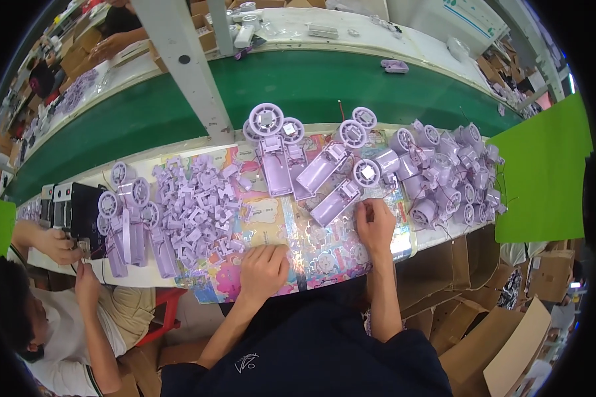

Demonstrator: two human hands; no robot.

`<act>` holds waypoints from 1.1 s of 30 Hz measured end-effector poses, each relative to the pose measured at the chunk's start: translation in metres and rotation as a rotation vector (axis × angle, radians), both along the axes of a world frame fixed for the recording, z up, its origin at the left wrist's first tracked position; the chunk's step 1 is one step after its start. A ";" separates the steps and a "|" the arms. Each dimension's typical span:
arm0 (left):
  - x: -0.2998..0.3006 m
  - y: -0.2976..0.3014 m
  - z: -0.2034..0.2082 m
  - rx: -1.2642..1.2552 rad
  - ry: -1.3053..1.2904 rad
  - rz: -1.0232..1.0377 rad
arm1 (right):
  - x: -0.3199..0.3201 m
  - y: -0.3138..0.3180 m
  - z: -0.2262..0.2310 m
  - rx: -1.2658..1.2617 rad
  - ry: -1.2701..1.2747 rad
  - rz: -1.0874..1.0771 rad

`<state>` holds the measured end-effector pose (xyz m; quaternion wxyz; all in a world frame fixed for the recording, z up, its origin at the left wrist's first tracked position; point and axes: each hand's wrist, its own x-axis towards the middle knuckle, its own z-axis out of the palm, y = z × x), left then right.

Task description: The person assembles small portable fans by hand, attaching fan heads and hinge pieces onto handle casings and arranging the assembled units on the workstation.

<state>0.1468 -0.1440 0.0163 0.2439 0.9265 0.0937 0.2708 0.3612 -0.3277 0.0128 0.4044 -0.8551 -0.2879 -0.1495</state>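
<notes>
My left hand [265, 268] rests as a loose fist at the near edge of the table, on a colourful printed sheet [265, 212]. No object shows in it. My right hand [376, 225] is curled closed on the sheet, with nothing visible in it. Just beyond it lies a lilac handheld fan body [338, 204] with a round head and an open handle shell. Two more such fan bodies, one by a longer shell [275, 169] and one in the middle [322, 167], lie farther off, beside other round-headed parts.
Small lilac plastic brackets [202, 205] are heaped on the left. Lilac cylindrical housings [450, 172] with thin wires pile up on the right. A co-worker's hands [61, 246] work by a black box [86, 208] at far left. A green conveyor belt [298, 83] runs behind a metal post [185, 66].
</notes>
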 end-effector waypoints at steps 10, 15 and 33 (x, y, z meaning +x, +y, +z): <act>0.000 0.000 0.001 0.021 0.008 0.003 | 0.002 -0.002 0.034 -0.033 -0.204 0.249; 0.001 0.001 0.004 0.016 0.021 0.001 | 0.074 0.031 0.107 -0.134 -0.423 0.403; -0.003 0.001 -0.002 0.091 0.118 0.026 | 0.408 0.171 0.036 -0.923 0.270 -0.257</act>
